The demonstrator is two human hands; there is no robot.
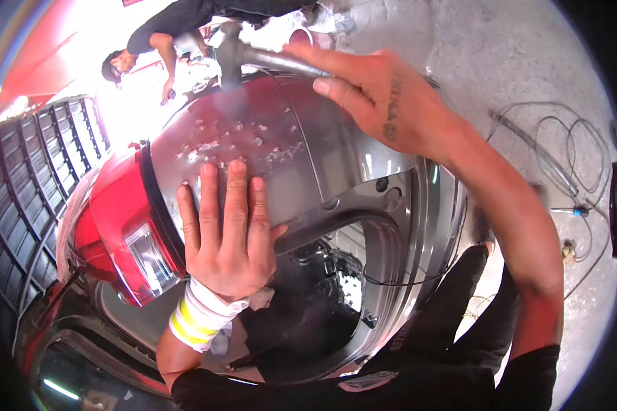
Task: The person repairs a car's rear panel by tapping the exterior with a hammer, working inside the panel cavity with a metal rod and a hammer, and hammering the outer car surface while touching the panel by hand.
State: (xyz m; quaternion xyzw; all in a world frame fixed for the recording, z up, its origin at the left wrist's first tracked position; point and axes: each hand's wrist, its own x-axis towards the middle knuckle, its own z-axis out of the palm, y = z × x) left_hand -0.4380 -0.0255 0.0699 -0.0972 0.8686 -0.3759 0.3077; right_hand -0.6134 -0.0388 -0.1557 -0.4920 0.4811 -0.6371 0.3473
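My right hand is wrapped round the handle of a hammer, whose metal head is above the upper part of a grey car panel. Fingers spread, my left hand lies flat on that panel and holds nothing. Just beyond its fingertips, the paint shows a cluster of chipped, pale marks. A white band with yellow stripes circles my left wrist. Left of the hand is a red tail light with a clear section.
Another person in dark clothes is at the top left. Below my hands, the car body has a dark opening. Cables and a metal rod lie on the concrete floor at the right. Dark slatted shutters stand at the left.
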